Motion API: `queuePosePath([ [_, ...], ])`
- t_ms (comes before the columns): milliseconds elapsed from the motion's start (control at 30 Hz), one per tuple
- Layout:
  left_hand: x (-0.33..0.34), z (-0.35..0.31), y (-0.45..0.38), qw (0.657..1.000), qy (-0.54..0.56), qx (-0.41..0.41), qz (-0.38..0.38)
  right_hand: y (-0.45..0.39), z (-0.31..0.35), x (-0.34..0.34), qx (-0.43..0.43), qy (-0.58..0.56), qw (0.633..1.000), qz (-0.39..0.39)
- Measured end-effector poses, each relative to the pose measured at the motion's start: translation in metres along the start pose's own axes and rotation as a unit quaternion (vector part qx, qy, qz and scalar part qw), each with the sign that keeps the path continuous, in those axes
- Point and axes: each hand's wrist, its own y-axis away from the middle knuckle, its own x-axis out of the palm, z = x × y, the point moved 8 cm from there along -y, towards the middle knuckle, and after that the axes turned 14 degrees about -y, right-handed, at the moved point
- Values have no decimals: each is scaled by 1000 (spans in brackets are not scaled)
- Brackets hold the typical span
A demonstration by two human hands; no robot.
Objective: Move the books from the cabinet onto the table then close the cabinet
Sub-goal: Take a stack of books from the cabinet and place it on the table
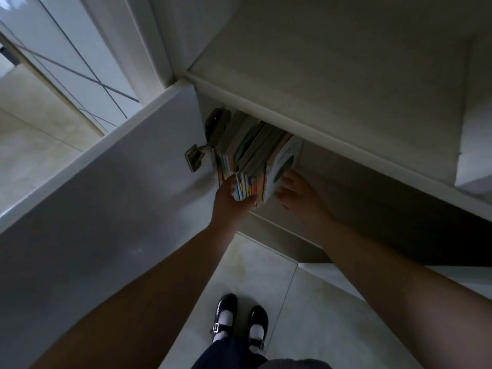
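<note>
A row of thin books [253, 153] with colourful spines stands upright inside the low cabinet [346, 166], packed against its left wall. My left hand [230, 201] grips the near bundle of books from the left, thumb under the spines. My right hand [295, 193] presses flat against the white cover of the rightmost book [283, 162]. The cabinet's white door [106, 198] stands wide open to the left, its hinge [195, 155] showing.
A white shelf top [319, 75] overhangs the cabinet opening. Pale floor tiles [253, 275] lie below, with my two black shoes [239, 323] on them. A window frame [66, 62] fills the upper left. The right cabinet door edge [399, 275] juts in lower right.
</note>
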Motion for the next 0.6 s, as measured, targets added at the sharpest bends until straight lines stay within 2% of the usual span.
queuePosePath([
  [100,2,-1,1,1000,-2,13,-21,-8,-6,0,-5,-11,1000,19],
  [200,5,1,1,999,-16,12,-45,-17,-14,-1,-3,48,999,24],
  [367,12,-5,2,996,-33,37,-80,-27,-22,-5,16,20,999,18],
  [600,27,-5,-2,992,-24,43,-113,-34,-24,-7,-15,28,999,29],
])
